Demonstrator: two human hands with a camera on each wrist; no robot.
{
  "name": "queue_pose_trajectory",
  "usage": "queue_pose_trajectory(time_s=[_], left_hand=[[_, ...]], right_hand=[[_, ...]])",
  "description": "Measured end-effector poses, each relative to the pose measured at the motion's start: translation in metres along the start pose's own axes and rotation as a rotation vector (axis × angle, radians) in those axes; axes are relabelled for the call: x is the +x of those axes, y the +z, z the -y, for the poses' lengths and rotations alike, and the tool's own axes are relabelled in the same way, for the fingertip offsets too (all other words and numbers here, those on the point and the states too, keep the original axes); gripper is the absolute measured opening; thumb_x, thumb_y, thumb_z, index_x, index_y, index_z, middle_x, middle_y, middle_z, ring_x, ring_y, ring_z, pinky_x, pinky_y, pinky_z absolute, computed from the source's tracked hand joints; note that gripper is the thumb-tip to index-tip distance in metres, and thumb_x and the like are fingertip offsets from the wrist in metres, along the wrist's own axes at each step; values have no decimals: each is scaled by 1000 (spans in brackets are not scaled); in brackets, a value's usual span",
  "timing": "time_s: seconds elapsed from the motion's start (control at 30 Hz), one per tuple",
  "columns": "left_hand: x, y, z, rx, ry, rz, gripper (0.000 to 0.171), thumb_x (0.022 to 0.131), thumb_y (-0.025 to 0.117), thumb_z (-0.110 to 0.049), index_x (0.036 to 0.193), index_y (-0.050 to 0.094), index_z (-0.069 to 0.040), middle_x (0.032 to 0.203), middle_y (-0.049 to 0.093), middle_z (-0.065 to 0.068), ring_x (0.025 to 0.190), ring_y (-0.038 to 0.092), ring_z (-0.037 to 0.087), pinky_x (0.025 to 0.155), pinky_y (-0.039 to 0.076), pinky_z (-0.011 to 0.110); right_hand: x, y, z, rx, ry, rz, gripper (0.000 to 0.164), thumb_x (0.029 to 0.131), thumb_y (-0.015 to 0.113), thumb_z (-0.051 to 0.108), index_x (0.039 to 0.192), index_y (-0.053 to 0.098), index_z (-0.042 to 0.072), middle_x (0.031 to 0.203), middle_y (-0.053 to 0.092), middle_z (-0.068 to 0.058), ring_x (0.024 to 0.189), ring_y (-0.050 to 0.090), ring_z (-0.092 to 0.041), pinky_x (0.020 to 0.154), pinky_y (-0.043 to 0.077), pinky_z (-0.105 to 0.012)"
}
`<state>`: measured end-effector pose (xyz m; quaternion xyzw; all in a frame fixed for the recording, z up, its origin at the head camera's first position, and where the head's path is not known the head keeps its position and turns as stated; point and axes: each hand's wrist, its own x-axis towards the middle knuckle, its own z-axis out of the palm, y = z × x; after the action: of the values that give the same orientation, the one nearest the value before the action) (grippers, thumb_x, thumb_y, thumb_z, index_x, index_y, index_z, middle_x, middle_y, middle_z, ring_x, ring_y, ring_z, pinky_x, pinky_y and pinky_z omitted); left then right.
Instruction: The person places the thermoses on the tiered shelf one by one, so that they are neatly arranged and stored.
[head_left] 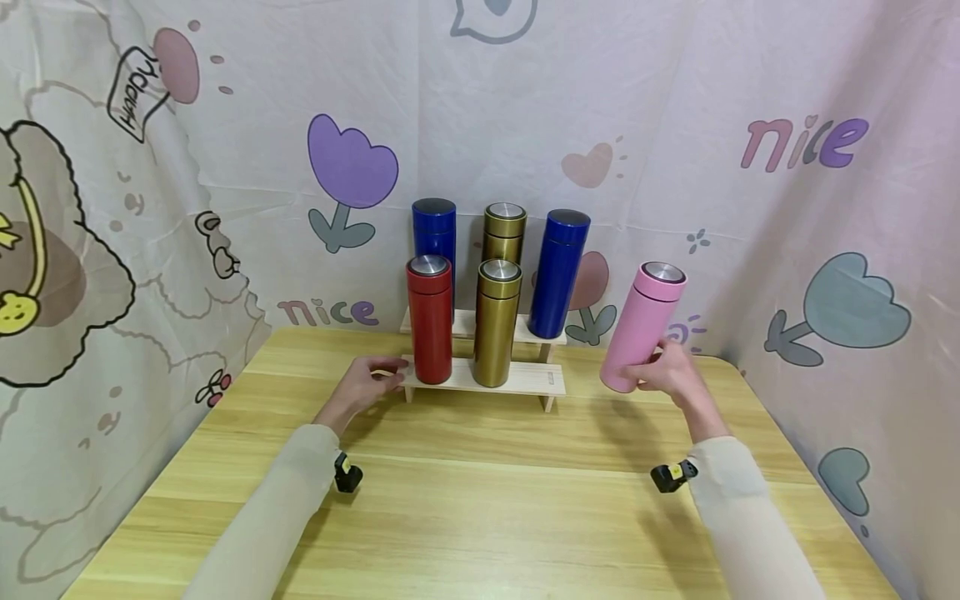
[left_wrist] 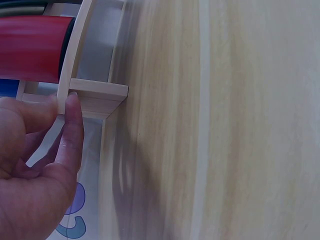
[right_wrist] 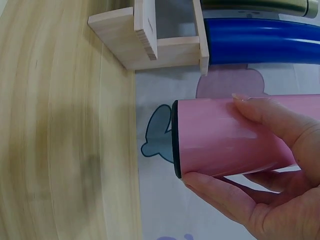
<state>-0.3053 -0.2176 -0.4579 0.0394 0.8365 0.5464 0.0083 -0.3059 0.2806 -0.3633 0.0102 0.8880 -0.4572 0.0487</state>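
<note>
In the head view my right hand (head_left: 667, 371) grips a pink thermos bottle (head_left: 643, 325) low on its body, tilted and lifted off the table to the right of a two-tier wooden rack (head_left: 536, 379). My left hand (head_left: 369, 383) pinches the left end of the rack's lower shelf between thumb and fingers, as the left wrist view shows. On that shelf stand a red thermos (head_left: 431, 325) and a gold thermos (head_left: 496, 329). The upper shelf carries a blue thermos (head_left: 435, 221) at the left, a gold one (head_left: 504, 229) in the middle and a blue one (head_left: 558, 275) at the right.
The rack stands near the back of a wood-grain table (head_left: 480, 508). A printed cloth (head_left: 675, 100) hangs behind the table and along both sides. Small black cameras are strapped at both wrists.
</note>
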Motion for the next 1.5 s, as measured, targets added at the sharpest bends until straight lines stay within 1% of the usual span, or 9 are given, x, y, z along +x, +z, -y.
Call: queue_pose_trajectory(time_s=[0.2, 0.37, 0.6, 0.83, 1.03, 1.23, 1.37, 1.5], left_hand=[[0, 0, 0, 13, -21, -4, 34, 99, 66, -7, 133, 67, 1, 131, 66, 25, 94, 74, 21, 91, 63, 40], [1, 0, 0, 20, -11, 2, 35, 99, 66, -7, 133, 67, 3, 131, 66, 27, 93, 74, 20, 89, 64, 39], [0, 0, 0, 19, -5, -1, 35, 99, 66, -6, 132, 67, 4, 131, 66, 27, 94, 73, 21, 89, 64, 39], [0, 0, -1, 5, 4, 0, 35, 99, 66, -6, 133, 66, 5, 132, 65, 29, 96, 73, 24, 90, 64, 41], [-1, 0, -1, 9, -5, 2, 36, 100, 66, -7, 133, 65, 4, 133, 65, 29, 95, 74, 24, 90, 63, 42], [1, -1, 1, 32, -11, -5, 34, 99, 65, -6, 132, 67, 2, 132, 66, 26, 92, 73, 19, 90, 63, 41], [1, -1, 2, 30, 1, 1, 34, 99, 66, -7, 131, 67, 3, 130, 67, 26, 89, 72, 16, 86, 64, 38], [1, 0, 1, 19, -3, 1, 34, 99, 67, -7, 131, 67, 3, 131, 66, 27, 92, 73, 19, 88, 64, 39]], right_hand=[[3, 7, 3, -3, -17, -6, 83, 86, 82, 20, 151, 38, -7, 136, 58, -34, 114, 66, -36, 94, 62, -46], [5, 11, 6, -2, -33, -1, 82, 86, 82, 21, 150, 39, -7, 132, 60, -33, 109, 67, -32, 90, 64, -43], [8, 19, 10, 11, -54, -3, 78, 85, 82, 19, 147, 43, -8, 126, 63, -31, 98, 68, -24, 88, 64, -43], [10, 26, 14, 14, -64, -2, 79, 84, 83, 18, 148, 42, -8, 127, 63, -32, 99, 69, -24, 90, 64, -46], [11, 31, 19, 18, -73, 3, 76, 83, 83, 17, 146, 45, -7, 123, 65, -30, 94, 69, -21, 89, 64, -46], [13, 34, 21, 25, -80, 6, 75, 82, 85, 17, 142, 48, -7, 116, 68, -27, 87, 68, -15, 85, 65, -43], [13, 38, 23, 34, -82, 14, 76, 81, 86, 17, 142, 48, -7, 113, 69, -25, 87, 68, -15, 84, 65, -41], [12, 41, 27, 53, -87, 22, 75, 81, 85, 16, 143, 48, -7, 113, 69, -25, 86, 68, -15, 83, 65, -40]])
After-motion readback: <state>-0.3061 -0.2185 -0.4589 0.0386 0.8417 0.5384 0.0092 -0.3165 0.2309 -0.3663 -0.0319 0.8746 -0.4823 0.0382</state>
